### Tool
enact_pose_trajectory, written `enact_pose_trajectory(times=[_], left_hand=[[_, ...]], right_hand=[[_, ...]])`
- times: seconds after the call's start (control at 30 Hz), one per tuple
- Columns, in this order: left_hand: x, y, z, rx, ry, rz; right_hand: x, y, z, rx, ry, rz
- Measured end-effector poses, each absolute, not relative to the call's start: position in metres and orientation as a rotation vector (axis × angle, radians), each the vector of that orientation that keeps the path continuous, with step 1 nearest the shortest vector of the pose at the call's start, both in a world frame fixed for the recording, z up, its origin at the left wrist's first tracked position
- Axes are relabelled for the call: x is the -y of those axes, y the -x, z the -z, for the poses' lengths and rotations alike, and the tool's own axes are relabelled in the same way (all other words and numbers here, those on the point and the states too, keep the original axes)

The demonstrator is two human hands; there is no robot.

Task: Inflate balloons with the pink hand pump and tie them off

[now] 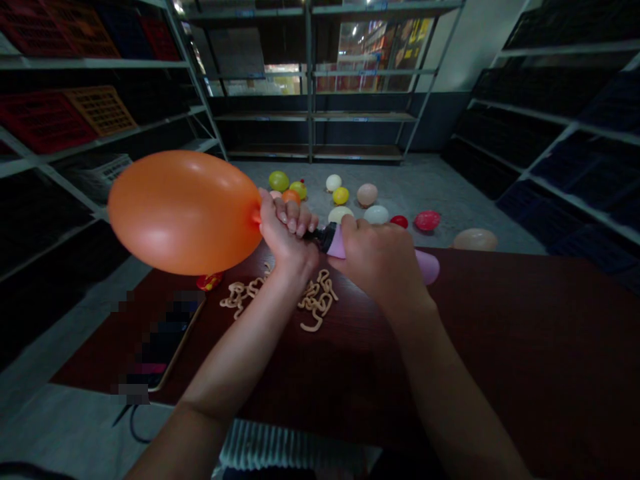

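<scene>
- My L hand (287, 230) clamped on neck of inflated orange balloon (185, 213), up over table's (525, 333) L end.
- My R hand (377, 257) wrapped round lilac pump (427, 267), black nozzle twd L hand; can't tell if it's in neck.
- Tan curly strips (320, 300) on table, btwn forearms.

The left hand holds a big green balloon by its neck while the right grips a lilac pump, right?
Not quite: the head view shows that the left hand holds a big orange balloon, not a green one, by its neck, while the right hand grips a lilac pump.
</scene>
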State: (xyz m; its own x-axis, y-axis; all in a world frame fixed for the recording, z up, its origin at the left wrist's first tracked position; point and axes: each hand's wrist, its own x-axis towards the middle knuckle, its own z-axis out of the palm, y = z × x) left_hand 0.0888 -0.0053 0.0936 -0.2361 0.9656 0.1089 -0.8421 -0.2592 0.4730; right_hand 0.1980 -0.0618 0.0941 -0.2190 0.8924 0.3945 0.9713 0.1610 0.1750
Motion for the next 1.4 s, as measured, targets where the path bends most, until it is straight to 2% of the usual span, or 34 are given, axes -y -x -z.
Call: enact_pose_trajectory(times=[0.33,1.0,1.4], left_hand=[[0.0,-0.076,-0.101,-0.397,-0.488,-1.784],[-0.016,-0.033,-0.116,-0.329,-0.357,-1.892],[-0.035,-0.035,-0.092,-0.317,-0.374,-1.951]], right_hand=[[0.057,-0.202,-0.09,2.204,1.749,0.511],[0.056,-0.265,-0.101,2.257,1.845,0.032],[0.058,-0.237,-0.103,2.261,1.909,0.611]])
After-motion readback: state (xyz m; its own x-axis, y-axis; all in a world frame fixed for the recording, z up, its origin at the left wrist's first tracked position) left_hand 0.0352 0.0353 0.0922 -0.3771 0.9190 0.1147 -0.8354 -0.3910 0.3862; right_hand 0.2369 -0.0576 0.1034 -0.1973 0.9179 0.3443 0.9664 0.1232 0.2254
